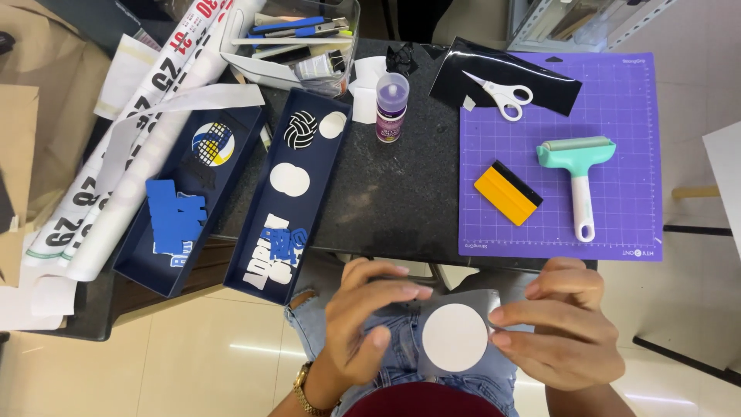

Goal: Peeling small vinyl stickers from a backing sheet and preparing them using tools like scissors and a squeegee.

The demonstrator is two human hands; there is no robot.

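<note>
White disc [455, 337] between both hands' fingertips [498, 316]

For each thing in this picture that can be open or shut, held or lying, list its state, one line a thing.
White disc: held on a grey sheet, over the lap.
Left hand: grips the sheet's left edge.
Right hand: fingertips on the disc's right edge.
Scissors: shut, lying flat.
Glue bottle: upright, capped.
Roller: lying on the purple mat.

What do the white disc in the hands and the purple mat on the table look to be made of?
White disc: probably paper or thin card, since it looks matte, flat and thin-edged. Purple mat: likely flexible plastic, going by its smooth, even surface and printed grid. Neither is certain from looks alone.
</note>
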